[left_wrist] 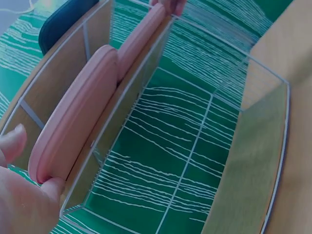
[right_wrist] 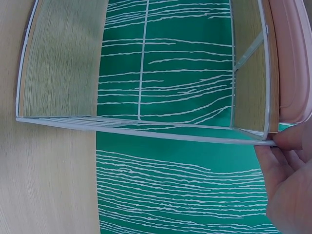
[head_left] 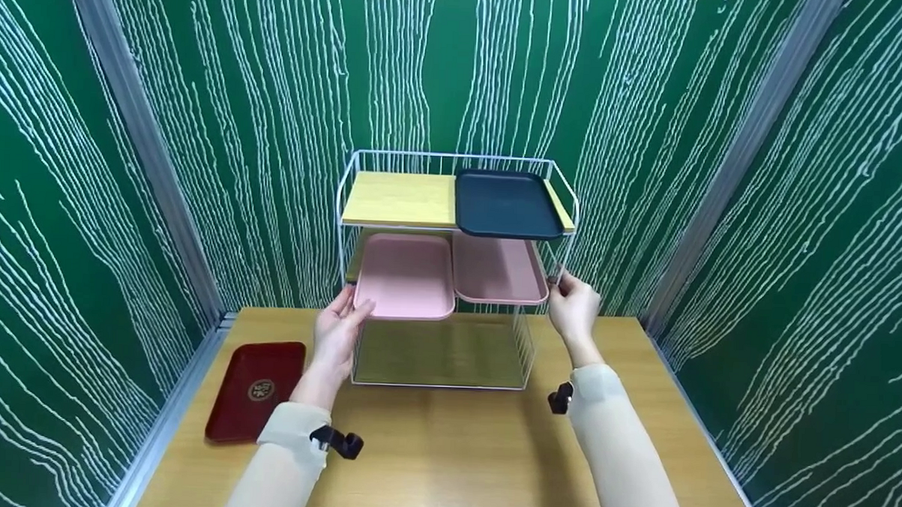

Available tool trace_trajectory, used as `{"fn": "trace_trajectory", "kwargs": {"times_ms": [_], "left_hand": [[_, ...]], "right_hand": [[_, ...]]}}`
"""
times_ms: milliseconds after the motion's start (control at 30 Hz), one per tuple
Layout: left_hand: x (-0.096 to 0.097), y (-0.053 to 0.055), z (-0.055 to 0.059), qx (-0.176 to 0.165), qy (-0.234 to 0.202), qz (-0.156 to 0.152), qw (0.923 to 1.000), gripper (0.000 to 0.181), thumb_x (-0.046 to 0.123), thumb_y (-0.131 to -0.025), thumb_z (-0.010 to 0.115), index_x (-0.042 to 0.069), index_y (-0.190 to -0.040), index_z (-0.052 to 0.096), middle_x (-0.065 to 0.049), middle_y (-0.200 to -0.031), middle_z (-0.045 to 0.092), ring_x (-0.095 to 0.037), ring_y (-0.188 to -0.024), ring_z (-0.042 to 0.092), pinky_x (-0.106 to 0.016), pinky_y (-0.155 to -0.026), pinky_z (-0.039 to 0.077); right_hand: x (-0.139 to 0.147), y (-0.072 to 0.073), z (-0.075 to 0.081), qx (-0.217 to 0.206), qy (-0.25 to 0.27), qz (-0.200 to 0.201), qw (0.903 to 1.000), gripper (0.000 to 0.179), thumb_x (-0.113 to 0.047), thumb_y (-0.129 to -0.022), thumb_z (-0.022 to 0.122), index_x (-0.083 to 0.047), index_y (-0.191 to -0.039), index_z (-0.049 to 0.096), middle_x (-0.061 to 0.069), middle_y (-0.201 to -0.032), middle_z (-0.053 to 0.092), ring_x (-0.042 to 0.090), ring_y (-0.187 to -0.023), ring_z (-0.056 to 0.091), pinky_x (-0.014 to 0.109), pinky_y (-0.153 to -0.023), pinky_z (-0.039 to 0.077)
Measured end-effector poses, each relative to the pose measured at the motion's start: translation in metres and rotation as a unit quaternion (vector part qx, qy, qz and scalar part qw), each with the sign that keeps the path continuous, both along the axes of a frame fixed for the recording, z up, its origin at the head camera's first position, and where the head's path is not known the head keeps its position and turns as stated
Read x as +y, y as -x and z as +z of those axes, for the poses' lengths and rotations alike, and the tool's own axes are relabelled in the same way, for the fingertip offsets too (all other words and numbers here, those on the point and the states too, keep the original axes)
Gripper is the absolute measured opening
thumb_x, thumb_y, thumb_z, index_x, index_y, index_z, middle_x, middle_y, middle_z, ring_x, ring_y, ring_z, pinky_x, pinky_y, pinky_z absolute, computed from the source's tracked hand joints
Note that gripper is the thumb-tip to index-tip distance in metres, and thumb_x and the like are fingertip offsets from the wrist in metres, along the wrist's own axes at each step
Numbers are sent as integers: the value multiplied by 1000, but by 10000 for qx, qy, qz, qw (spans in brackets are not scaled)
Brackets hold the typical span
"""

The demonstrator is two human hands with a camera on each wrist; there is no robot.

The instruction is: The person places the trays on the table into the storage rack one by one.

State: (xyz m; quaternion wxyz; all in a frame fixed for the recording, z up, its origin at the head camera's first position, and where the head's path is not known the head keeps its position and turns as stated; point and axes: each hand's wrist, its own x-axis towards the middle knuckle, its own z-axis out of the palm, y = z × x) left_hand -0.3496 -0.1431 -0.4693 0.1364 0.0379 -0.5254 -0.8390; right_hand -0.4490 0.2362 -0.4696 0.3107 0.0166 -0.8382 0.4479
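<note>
A white wire rack [head_left: 439, 386] with wooden shelves stands on the table. On its middle shelf, two pink trays lie side by side; the left pink tray [head_left: 406, 278] juts out further at the front than the right pink tray [head_left: 499, 274]. My left hand [head_left: 337, 336] holds the left tray at its front left corner, with fingertips either side of the rim in the left wrist view. My right hand [head_left: 573, 309] grips the rack's right side by the middle shelf, thumb and fingers pinching the frame in the right wrist view.
A dark blue tray [head_left: 509, 204] lies on the right of the top shelf, slightly over its front edge. A dark red tray [head_left: 255, 393] with a gold emblem rests on the table [head_left: 444, 463] at the left. Green walls with white streaks enclose three sides.
</note>
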Motion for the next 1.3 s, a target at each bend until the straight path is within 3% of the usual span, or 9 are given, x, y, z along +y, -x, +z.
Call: {"fn": "trace_trajectory", "kwargs": {"times_ms": [100, 200, 400, 533, 900, 1067, 1300], "left_hand": [[3, -5, -7, 373, 326, -37, 9988, 83, -14, -94, 70, -12, -163, 23, -26, -172, 22, -33, -160, 23, -32, -124, 32], [9, -9, -11, 560, 440, 112, 9974, 89, -18, -90, 73, -12, -163, 22, -27, -172, 22, -35, -160, 25, -34, -124, 34], [22, -14, -15, 667, 598, 845, 9924, 89, -16, -88, 79, -12, -161, 28, -27, -170, 27, -37, -158, 29, -37, -123, 35], [32, -16, -18, 748, 973, 1422, 9822, 87, -12, -85, 84, -14, -157, 35, -29, -167, 32, -40, -156, 32, -41, -125, 33], [59, -13, -26, 523, 1752, 2482, 9513, 93, 1, -82, 92, -13, -157, 37, -28, -166, 34, -41, -152, 39, -40, -124, 35], [67, -12, -25, 354, 1743, 2646, 9478, 94, 3, -81, 93, -12, -157, 39, -27, -165, 36, -40, -151, 40, -42, -124, 36], [72, -5, -27, 365, 1736, 2929, 9396, 92, 3, -80, 94, -12, -155, 42, -28, -162, 41, -39, -150, 43, -40, -123, 38]], "right_hand": [[-1, 0, 0, -1, 3, 12, 10000, 27, -3, -99, 69, -4, -123, 80, 17, -105, 81, 32, -89, 76, 53, -77, 59], [-1, 1, -1, 27, 14, 19, 10000, 27, -2, -99, 69, -4, -123, 80, 17, -105, 80, 34, -91, 76, 54, -78, 59], [-2, 2, -2, -54, 28, 29, 10000, 33, -3, -100, 68, -6, -131, 76, 16, -108, 80, 34, -101, 77, 53, -83, 60], [-2, 2, -1, -77, 8, 2, 10000, 32, -4, -100, 68, -7, -130, 77, 15, -108, 80, 32, -99, 77, 51, -81, 60], [-1, 2, -2, -78, 85, -34, 9999, 31, -6, -101, 70, -8, -131, 76, 17, -111, 79, 34, -102, 77, 53, -84, 60], [0, 3, -3, -66, 70, 4, 10000, 29, -3, -101, 69, -6, -128, 78, 17, -111, 80, 35, -101, 76, 54, -82, 59], [0, 3, -3, -5, 53, -20, 10000, 29, -4, -99, 70, -6, -127, 78, 16, -109, 80, 37, -105, 76, 56, -88, 59]]}}
